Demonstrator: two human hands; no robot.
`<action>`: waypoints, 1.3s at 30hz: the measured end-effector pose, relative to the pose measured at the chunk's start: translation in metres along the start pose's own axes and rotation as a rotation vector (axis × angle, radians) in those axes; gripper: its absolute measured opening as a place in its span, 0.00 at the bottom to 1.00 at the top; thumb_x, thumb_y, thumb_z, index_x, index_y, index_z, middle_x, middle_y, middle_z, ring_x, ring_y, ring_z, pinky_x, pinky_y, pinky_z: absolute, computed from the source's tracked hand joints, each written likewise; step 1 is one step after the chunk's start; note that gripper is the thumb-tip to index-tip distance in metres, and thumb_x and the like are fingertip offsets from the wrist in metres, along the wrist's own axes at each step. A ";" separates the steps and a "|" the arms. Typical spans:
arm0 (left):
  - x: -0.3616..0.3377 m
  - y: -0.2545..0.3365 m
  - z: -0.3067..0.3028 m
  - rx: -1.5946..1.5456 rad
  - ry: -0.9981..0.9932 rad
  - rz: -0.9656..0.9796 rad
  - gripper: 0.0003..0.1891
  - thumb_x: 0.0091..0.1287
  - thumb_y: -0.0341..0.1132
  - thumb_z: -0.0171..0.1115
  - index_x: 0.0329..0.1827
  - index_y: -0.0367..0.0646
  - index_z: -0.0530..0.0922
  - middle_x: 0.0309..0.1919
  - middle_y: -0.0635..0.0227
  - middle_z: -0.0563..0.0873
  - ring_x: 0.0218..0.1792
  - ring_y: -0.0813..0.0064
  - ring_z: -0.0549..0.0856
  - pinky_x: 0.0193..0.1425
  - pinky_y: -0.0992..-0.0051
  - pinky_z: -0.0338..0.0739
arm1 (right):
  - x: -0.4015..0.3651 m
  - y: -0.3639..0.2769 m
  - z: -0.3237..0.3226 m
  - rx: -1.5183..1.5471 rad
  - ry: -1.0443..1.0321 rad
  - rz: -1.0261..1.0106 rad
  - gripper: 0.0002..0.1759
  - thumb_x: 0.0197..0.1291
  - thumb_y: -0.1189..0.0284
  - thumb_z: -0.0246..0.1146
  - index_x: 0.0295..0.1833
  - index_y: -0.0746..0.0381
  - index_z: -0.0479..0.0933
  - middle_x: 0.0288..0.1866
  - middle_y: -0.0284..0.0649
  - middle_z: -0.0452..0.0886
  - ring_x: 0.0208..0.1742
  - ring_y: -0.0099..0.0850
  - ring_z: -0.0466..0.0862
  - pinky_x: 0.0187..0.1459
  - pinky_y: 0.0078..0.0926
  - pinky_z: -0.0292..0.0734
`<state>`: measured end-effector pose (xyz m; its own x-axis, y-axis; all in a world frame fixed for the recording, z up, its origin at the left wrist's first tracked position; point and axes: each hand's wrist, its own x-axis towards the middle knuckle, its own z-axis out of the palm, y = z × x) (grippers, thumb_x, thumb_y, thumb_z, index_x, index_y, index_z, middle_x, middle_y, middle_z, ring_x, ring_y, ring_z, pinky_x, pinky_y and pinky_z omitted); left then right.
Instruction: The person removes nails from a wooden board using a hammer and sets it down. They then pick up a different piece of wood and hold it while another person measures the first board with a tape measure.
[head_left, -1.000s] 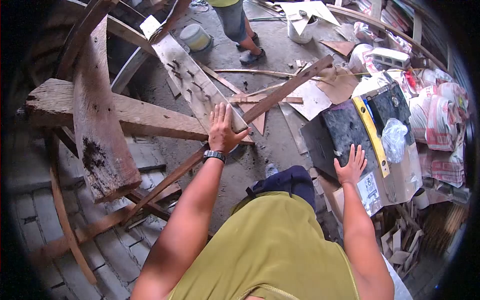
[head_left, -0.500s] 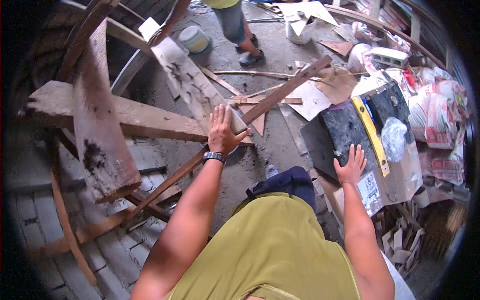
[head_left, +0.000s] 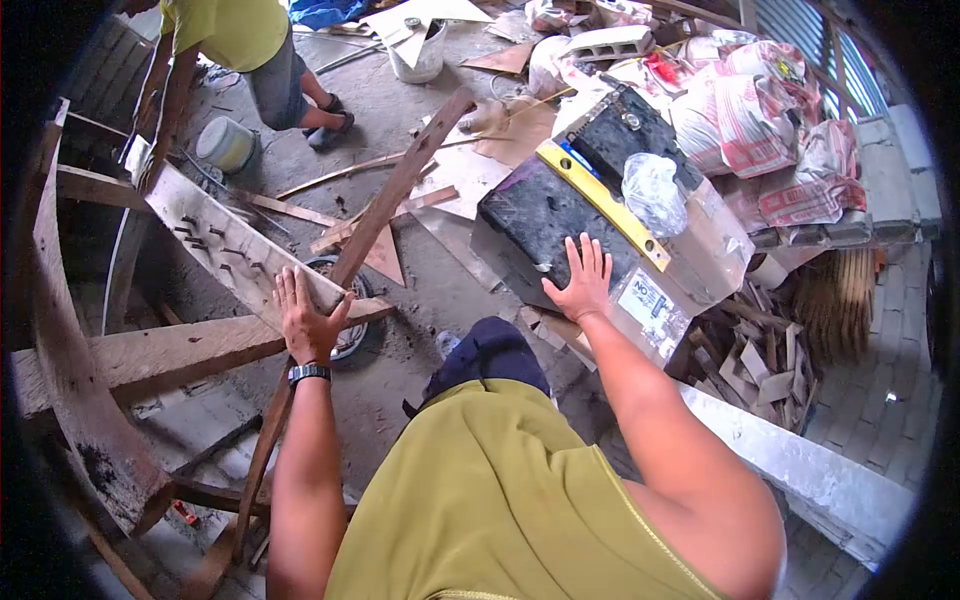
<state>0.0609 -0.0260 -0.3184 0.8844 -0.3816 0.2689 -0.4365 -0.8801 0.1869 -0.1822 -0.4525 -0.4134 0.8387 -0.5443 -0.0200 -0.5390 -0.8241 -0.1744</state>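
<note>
My left hand (head_left: pixel 308 318), a watch on its wrist, lies flat with fingers stretched on the near end of a pale plank (head_left: pixel 205 225). Dark nails stick out of that plank, and a thick beam (head_left: pixel 200 352) passes close to the hand. My right hand (head_left: pixel 583 278) rests with spread fingers against the black-topped box (head_left: pixel 535 225), near its front edge. On the box lie a yellow spirit level (head_left: pixel 600 200) and a crumpled clear plastic bag (head_left: pixel 655 195). Neither hand grips anything.
Another person (head_left: pixel 280 75) stands by a bucket (head_left: pixel 225 145) at the far left. Upright timber (head_left: pixel 75 330) stands at left. A dark wooden strip (head_left: pixel 405 185) slants up ahead. Stacked sacks (head_left: pixel 745 105) and wood scraps (head_left: pixel 760 370) are at right.
The view has swung right, so the plank, box and other person now appear farther left. Both hands stay flat on the plank and the box.
</note>
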 end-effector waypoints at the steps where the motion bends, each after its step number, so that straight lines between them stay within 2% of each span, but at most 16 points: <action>1: 0.000 0.000 0.001 0.004 0.002 -0.005 0.53 0.57 0.59 0.81 0.78 0.32 0.70 0.79 0.41 0.71 0.82 0.43 0.66 0.87 0.51 0.58 | 0.001 0.000 0.000 0.004 -0.001 -0.003 0.57 0.55 0.41 0.70 0.88 0.45 0.57 0.91 0.42 0.51 0.90 0.45 0.48 0.87 0.58 0.38; 8: 0.000 -0.003 0.002 0.010 0.001 0.005 0.52 0.57 0.58 0.81 0.78 0.32 0.70 0.79 0.41 0.70 0.82 0.42 0.66 0.87 0.50 0.58 | 0.000 -0.003 -0.004 0.002 0.000 -0.004 0.57 0.55 0.43 0.71 0.87 0.48 0.58 0.90 0.44 0.53 0.90 0.46 0.50 0.86 0.56 0.40; 12: -0.001 -0.002 0.002 -0.001 0.008 0.007 0.52 0.57 0.57 0.81 0.78 0.33 0.70 0.79 0.41 0.70 0.82 0.42 0.66 0.87 0.50 0.58 | 0.001 0.000 0.001 0.005 -0.002 -0.007 0.57 0.54 0.41 0.70 0.87 0.47 0.57 0.90 0.43 0.52 0.90 0.46 0.49 0.86 0.59 0.39; 39: 0.000 -0.004 0.004 0.009 -0.009 0.009 0.52 0.58 0.57 0.80 0.79 0.33 0.69 0.80 0.41 0.69 0.82 0.45 0.66 0.87 0.51 0.57 | 0.001 -0.004 -0.005 -0.031 -0.017 0.009 0.56 0.57 0.42 0.71 0.87 0.47 0.57 0.91 0.41 0.51 0.90 0.43 0.49 0.87 0.55 0.39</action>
<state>0.0632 -0.0232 -0.3230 0.8820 -0.3918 0.2617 -0.4428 -0.8791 0.1763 -0.1799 -0.4503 -0.4079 0.8349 -0.5491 -0.0378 -0.5483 -0.8239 -0.1431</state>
